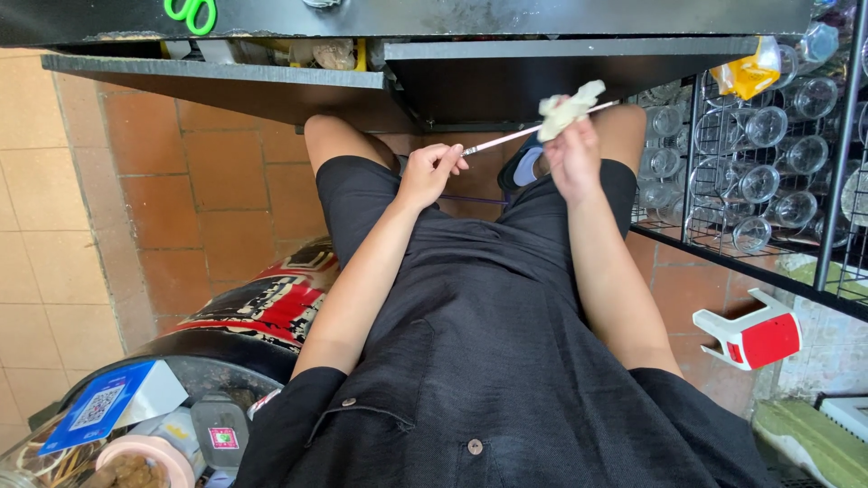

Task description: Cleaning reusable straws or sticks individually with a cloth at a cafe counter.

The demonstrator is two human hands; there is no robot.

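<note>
I am seated, looking down at my lap in dark clothes. My left hand (429, 172) pinches the near end of a thin metal rod (506, 138) that runs up to the right. My right hand (571, 154) is closed around the rod's far part and a crumpled pale cloth (568, 107), which sits on the rod above my fingers. Both hands hover over my knees, just below the dark table edge (217, 72).
A wire rack (768, 136) full of clear glasses stands at the right. A small red and white stool (752, 333) lies on the tiled floor. Lower left holds a red-black patterned cushion (271, 307) and a glass counter with jars and a blue card (99, 407). Green scissors (190, 14) lie on the table.
</note>
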